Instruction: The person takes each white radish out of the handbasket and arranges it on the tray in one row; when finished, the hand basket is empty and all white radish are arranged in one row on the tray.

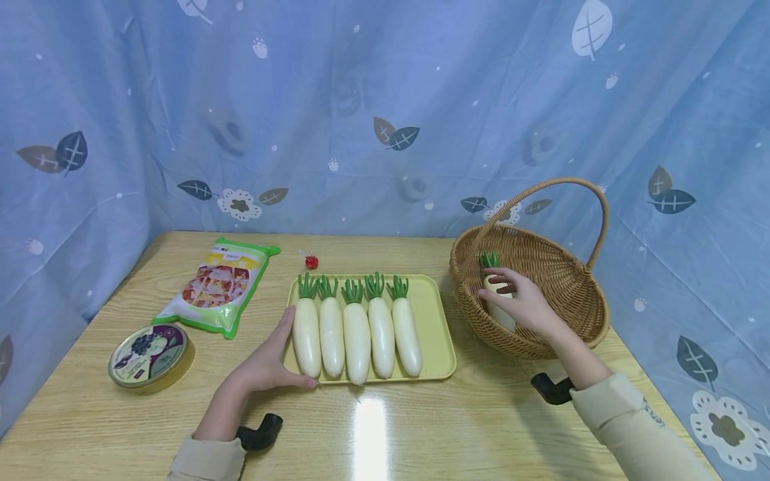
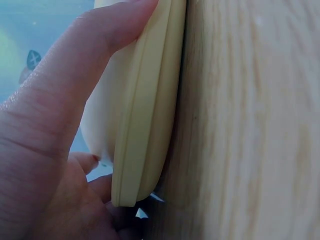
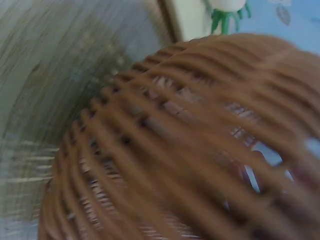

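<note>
My left hand [image 1: 271,354] holds the front left corner of a yellow tray [image 1: 438,334]. In the left wrist view, its thumb [image 2: 75,65] lies against the tray's rim [image 2: 145,125], with other fingers around the tray's end. Several white radishes [image 1: 357,341] with green tops lie side by side on the tray. My right hand [image 1: 520,300] is inside the wicker basket [image 1: 559,287], over another white radish [image 1: 498,310], its fingers spread apart. The right wrist view shows mostly the basket's woven side [image 3: 175,140], which hides most of that hand.
At the left lie a green-edged food packet [image 1: 216,287] and a round tin [image 1: 150,357]. A small red object [image 1: 311,262] sits behind the tray. The basket's tall handle [image 1: 553,184] arches above it. A blue patterned curtain [image 1: 337,120] hangs behind the wooden table [image 1: 421,434].
</note>
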The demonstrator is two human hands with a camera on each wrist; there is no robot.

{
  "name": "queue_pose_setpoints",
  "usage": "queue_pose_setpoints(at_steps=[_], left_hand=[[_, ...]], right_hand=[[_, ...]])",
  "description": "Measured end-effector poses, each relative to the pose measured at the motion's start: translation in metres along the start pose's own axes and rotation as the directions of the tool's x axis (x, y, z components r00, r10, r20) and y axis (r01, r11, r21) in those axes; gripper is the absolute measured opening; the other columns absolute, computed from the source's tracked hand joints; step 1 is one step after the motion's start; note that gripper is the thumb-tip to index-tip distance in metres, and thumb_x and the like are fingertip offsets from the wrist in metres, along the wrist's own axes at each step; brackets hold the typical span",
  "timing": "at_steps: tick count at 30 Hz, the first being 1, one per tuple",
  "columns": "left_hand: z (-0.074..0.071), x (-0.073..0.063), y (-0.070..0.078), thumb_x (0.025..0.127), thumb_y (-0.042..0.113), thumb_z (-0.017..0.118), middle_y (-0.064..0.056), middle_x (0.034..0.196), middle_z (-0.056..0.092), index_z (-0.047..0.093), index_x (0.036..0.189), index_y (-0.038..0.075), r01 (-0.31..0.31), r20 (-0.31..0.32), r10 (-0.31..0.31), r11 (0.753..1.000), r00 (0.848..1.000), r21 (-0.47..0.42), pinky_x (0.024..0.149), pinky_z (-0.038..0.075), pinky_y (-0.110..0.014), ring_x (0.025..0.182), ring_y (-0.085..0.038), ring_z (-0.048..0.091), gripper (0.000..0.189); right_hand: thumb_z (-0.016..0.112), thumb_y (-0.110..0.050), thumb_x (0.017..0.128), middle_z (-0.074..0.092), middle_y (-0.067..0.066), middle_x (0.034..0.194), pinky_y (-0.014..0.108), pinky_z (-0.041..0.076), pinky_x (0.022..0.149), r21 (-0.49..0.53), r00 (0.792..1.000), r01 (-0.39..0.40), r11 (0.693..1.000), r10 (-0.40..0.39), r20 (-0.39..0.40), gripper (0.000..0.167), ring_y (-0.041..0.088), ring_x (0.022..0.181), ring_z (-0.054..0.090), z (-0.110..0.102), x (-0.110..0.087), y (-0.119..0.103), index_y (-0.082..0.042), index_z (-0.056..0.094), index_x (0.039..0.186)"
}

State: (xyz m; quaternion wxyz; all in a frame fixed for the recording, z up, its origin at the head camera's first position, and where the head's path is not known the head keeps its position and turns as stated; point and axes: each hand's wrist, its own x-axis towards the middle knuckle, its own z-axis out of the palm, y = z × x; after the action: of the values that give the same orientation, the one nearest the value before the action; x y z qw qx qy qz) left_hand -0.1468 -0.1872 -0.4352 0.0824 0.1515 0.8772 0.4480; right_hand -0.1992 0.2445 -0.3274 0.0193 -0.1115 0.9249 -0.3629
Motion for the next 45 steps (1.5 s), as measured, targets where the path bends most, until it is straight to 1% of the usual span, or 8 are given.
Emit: queue_pose_setpoints(at_steps=[11,17,22,30,34,39,42,45], left_hand=[[0.000,0.001,0.000,0.053,0.038,0.087,-0.024,0.149,-0.008,-0.010,0.144,-0.001,-0.002,-0.002,0.002,1.000,1.000,-0.002,0.107,0.008,-0.055,0.136,-0.039,-0.002,0.139],[0.000,0.000,-0.001,0.053,0.038,0.087,-0.024,0.149,-0.008,-0.010,0.144,0.000,0.004,-0.002,-0.004,1.000,1.000,-0.002,0.107,0.008,-0.055,0.135,-0.040,-0.002,0.138],[0.000,0.000,0.000,0.053,0.038,0.087,-0.023,0.149,-0.009,-0.011,0.144,0.000,0.008,0.001,-0.008,1.000,1.000,-0.002,0.107,0.008,-0.054,0.136,-0.039,-0.002,0.139],[0.000,0.000,-0.001,0.054,0.037,0.087,-0.024,0.149,-0.009,-0.010,0.144,-0.001,0.007,0.002,-0.007,1.000,1.000,-0.006,0.107,0.009,-0.055,0.136,-0.039,-0.002,0.138],[0.000,0.000,0.000,0.054,0.037,0.087,-0.023,0.149,-0.009,-0.011,0.144,0.000,0.011,0.003,-0.011,1.000,1.000,-0.004,0.107,0.008,-0.055,0.136,-0.039,-0.002,0.138],[0.000,0.000,0.001,0.054,0.038,0.087,-0.023,0.149,-0.009,-0.011,0.144,-0.001,0.016,0.006,-0.016,1.000,1.000,-0.008,0.107,0.008,-0.054,0.136,-0.039,-0.002,0.138],[0.000,0.000,0.001,0.054,0.037,0.087,-0.023,0.149,-0.009,-0.011,0.143,-0.001,0.016,0.006,-0.016,1.000,1.000,-0.009,0.107,0.008,-0.054,0.136,-0.039,-0.002,0.138],[0.000,0.000,0.002,0.054,0.037,0.087,-0.023,0.149,-0.009,-0.011,0.143,-0.001,0.018,0.006,-0.017,1.000,1.000,-0.008,0.108,0.008,-0.054,0.136,-0.039,-0.002,0.138]], right_hand=[[0.058,-0.033,0.089,0.037,0.032,0.132,0.058,0.040,0.086,-0.059,0.998,-0.051,0.997,0.054,0.034,0.066,0.048,0.115,0.040,-0.006,0.007,0.024,0.001,0.031,0.139],[0.058,-0.034,0.089,0.034,0.033,0.134,0.061,0.038,0.088,-0.104,0.996,-0.010,0.995,0.018,0.086,0.071,0.051,0.118,0.036,-0.006,0.010,0.027,0.005,0.027,0.140],[0.060,-0.029,0.089,0.035,0.035,0.133,0.062,0.038,0.088,-0.135,0.996,0.013,0.991,-0.001,0.089,0.069,0.052,0.118,0.035,-0.005,0.011,0.028,0.007,0.028,0.138],[0.061,-0.026,0.087,0.041,0.037,0.124,0.055,0.045,0.076,-0.189,0.994,0.025,0.982,-0.005,0.105,0.068,0.050,0.112,0.040,-0.003,0.013,0.029,0.008,0.032,0.136],[0.064,-0.030,0.084,0.040,0.038,0.120,0.053,0.047,0.069,-0.219,0.994,0.002,0.976,0.022,0.106,0.071,0.049,0.107,0.039,-0.002,0.014,0.029,0.007,0.032,0.137],[0.063,-0.032,0.084,0.036,0.039,0.121,0.048,0.050,0.063,-0.203,0.988,-0.045,0.978,0.074,0.133,0.074,0.049,0.105,0.039,-0.002,0.017,0.030,0.006,0.029,0.138],[0.061,-0.035,0.085,0.033,0.040,0.124,0.053,0.048,0.068,-0.204,0.981,-0.069,0.976,0.104,0.166,0.076,0.052,0.110,0.035,-0.004,0.019,0.030,0.006,0.026,0.139],[0.060,-0.038,0.086,0.026,0.041,0.131,0.060,0.043,0.079,-0.201,0.969,-0.098,0.975,0.140,0.206,0.079,0.055,0.117,0.027,-0.005,0.022,0.030,0.006,0.023,0.140]])
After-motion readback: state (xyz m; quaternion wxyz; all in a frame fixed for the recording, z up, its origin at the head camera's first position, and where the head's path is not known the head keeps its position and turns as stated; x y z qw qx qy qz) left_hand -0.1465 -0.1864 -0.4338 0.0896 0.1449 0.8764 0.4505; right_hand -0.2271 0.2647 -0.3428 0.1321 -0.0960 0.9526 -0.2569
